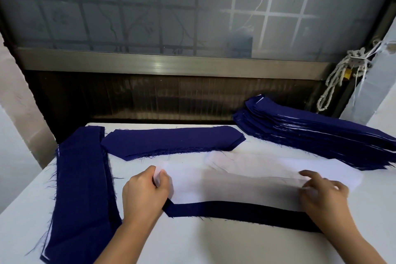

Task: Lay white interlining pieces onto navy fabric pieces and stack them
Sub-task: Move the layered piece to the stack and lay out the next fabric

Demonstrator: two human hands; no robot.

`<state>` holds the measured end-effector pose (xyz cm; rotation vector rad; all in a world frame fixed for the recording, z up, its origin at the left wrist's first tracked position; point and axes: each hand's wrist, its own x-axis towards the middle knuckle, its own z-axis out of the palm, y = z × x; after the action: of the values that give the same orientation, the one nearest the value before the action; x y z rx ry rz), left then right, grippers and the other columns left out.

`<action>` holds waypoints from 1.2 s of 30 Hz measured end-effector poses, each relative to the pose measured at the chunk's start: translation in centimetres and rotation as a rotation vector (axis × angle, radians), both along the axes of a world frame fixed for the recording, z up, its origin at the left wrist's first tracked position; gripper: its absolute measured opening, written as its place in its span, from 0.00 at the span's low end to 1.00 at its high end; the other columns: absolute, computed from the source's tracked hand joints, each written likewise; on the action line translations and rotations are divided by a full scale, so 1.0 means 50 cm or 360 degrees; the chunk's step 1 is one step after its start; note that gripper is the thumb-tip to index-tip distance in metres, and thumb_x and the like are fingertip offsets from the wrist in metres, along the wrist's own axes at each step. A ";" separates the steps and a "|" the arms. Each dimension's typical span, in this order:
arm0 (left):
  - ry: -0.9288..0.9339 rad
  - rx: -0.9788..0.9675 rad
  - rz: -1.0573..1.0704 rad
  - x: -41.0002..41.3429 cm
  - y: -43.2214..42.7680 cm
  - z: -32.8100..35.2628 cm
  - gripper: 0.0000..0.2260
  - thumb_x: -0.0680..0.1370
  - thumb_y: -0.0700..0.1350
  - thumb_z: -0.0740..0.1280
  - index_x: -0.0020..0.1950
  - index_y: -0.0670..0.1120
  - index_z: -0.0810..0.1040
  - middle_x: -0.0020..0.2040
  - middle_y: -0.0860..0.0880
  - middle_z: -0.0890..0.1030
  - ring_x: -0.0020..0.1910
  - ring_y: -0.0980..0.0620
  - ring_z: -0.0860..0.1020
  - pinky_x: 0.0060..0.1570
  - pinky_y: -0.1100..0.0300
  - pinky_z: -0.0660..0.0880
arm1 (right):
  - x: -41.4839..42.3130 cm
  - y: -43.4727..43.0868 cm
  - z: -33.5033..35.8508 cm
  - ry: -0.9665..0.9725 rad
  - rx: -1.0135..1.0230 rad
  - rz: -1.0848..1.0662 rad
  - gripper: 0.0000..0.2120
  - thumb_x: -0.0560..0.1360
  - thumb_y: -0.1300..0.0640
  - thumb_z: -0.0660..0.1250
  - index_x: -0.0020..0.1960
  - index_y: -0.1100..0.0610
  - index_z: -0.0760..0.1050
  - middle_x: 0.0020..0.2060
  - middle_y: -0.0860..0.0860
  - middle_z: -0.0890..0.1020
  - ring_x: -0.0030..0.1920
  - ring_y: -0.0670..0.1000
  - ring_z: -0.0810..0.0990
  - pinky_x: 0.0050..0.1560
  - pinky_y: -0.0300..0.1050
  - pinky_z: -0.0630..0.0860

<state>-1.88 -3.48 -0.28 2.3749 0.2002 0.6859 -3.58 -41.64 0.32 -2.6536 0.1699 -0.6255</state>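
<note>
Pinching white interlining piece (235,180) at 9 o'clock with left hand (145,191); touching at 3 o'clock with right hand (323,193) (blurred, grip unclear), over navy fabric piece (235,212).

Both bare forearms reach forward, well apart. The left hand (147,188) lies knuckles-up, its thumb and curled fingers (166,182) pinching the end of the white interlining piece (235,180). The right hand (323,194) is palm-down, its fingers loosely bent and blurred, so its hold cannot be told.

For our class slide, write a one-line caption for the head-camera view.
The left hand pinches and right hand touches a white interlining piece over a navy fabric piece on the table.
</note>
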 end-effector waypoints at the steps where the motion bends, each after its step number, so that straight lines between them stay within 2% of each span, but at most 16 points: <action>1: 0.0018 -0.0001 0.0025 0.001 -0.001 0.000 0.20 0.77 0.45 0.67 0.30 0.45 0.61 0.22 0.49 0.64 0.23 0.49 0.62 0.25 0.58 0.60 | -0.005 -0.007 -0.004 -0.0033 0.0097 -0.0081 0.21 0.68 0.70 0.72 0.56 0.53 0.76 0.35 0.46 0.80 0.44 0.57 0.77 0.63 0.53 0.59; 3: 0.0036 0.0003 0.0065 0.002 -0.002 0.002 0.20 0.76 0.46 0.68 0.30 0.42 0.63 0.22 0.45 0.67 0.23 0.49 0.63 0.25 0.58 0.60 | -0.015 -0.015 -0.008 -0.0136 0.0339 -0.0224 0.19 0.71 0.66 0.70 0.56 0.48 0.74 0.37 0.45 0.80 0.48 0.54 0.70 0.65 0.57 0.62; 5: 0.0035 -0.0012 0.0083 0.002 -0.002 0.003 0.19 0.76 0.47 0.68 0.30 0.41 0.64 0.23 0.44 0.69 0.23 0.49 0.63 0.25 0.57 0.61 | -0.026 -0.013 -0.006 -0.0213 0.0603 -0.0335 0.19 0.75 0.61 0.67 0.60 0.44 0.72 0.41 0.46 0.78 0.54 0.52 0.64 0.62 0.59 0.67; 7: 0.0014 -0.0053 0.0075 0.001 -0.003 0.004 0.19 0.76 0.46 0.67 0.30 0.42 0.65 0.23 0.44 0.70 0.24 0.48 0.64 0.25 0.56 0.63 | -0.036 -0.008 0.001 -0.0260 0.0740 -0.0397 0.19 0.76 0.59 0.66 0.63 0.42 0.70 0.42 0.44 0.76 0.58 0.53 0.62 0.60 0.60 0.69; 8: 0.0007 -0.0068 0.0071 0.000 -0.003 0.004 0.18 0.76 0.46 0.67 0.30 0.42 0.66 0.23 0.44 0.70 0.24 0.48 0.64 0.25 0.56 0.64 | -0.038 -0.005 0.004 -0.0279 0.0741 -0.0402 0.19 0.76 0.60 0.65 0.63 0.44 0.70 0.42 0.43 0.76 0.56 0.53 0.63 0.59 0.60 0.69; 10: 0.0018 -0.0061 0.0076 0.000 -0.003 0.004 0.18 0.75 0.46 0.67 0.29 0.42 0.66 0.23 0.45 0.70 0.23 0.48 0.64 0.25 0.57 0.63 | -0.041 -0.001 0.010 -0.0274 0.0636 -0.0396 0.16 0.76 0.61 0.64 0.61 0.48 0.72 0.38 0.46 0.77 0.49 0.56 0.68 0.56 0.61 0.71; 12: 0.0101 -0.0035 0.0099 0.001 -0.002 0.003 0.18 0.75 0.47 0.68 0.29 0.42 0.66 0.23 0.46 0.70 0.23 0.49 0.64 0.26 0.58 0.62 | -0.042 0.000 0.014 -0.0185 0.0463 -0.0396 0.13 0.76 0.62 0.63 0.59 0.52 0.73 0.32 0.51 0.78 0.40 0.61 0.73 0.45 0.58 0.74; 15: 0.0288 0.0031 0.0109 0.002 -0.001 0.002 0.17 0.74 0.50 0.67 0.30 0.43 0.68 0.25 0.47 0.73 0.26 0.45 0.71 0.27 0.58 0.65 | -0.047 0.002 0.014 0.0001 0.0211 -0.0387 0.13 0.74 0.63 0.64 0.57 0.53 0.75 0.28 0.52 0.76 0.34 0.60 0.74 0.36 0.53 0.72; 20: 0.0266 0.0131 0.0073 0.001 -0.004 0.002 0.17 0.75 0.49 0.67 0.30 0.43 0.69 0.25 0.48 0.72 0.27 0.47 0.73 0.27 0.58 0.66 | -0.063 0.008 0.008 0.0094 0.0029 -0.0429 0.14 0.73 0.61 0.67 0.57 0.55 0.75 0.33 0.53 0.76 0.35 0.59 0.73 0.37 0.51 0.71; 26: 0.0216 0.0307 0.0104 -0.003 -0.001 -0.001 0.18 0.76 0.49 0.68 0.29 0.46 0.68 0.28 0.50 0.71 0.26 0.50 0.70 0.26 0.60 0.62 | -0.065 0.008 0.012 0.0158 0.0020 -0.0454 0.16 0.74 0.60 0.66 0.61 0.57 0.74 0.36 0.55 0.77 0.41 0.61 0.76 0.38 0.50 0.70; 30: 0.0230 0.0371 0.0107 -0.005 0.001 0.000 0.11 0.75 0.48 0.68 0.34 0.47 0.74 0.33 0.52 0.73 0.29 0.51 0.71 0.28 0.60 0.62 | -0.067 0.009 0.012 0.0172 0.0033 -0.0479 0.16 0.74 0.60 0.65 0.62 0.57 0.74 0.39 0.57 0.79 0.45 0.62 0.77 0.41 0.51 0.72; 36: 0.0264 0.0367 0.0115 -0.007 0.000 0.003 0.11 0.76 0.48 0.67 0.34 0.47 0.73 0.33 0.52 0.73 0.31 0.52 0.72 0.29 0.58 0.64 | -0.063 0.001 0.005 0.0153 0.0025 -0.0497 0.15 0.74 0.62 0.65 0.60 0.58 0.74 0.39 0.57 0.79 0.46 0.62 0.76 0.39 0.51 0.70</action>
<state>-2.22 -3.45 -0.15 2.6595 0.2927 0.5710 -6.73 -41.57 0.55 -2.6642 0.6236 -0.5879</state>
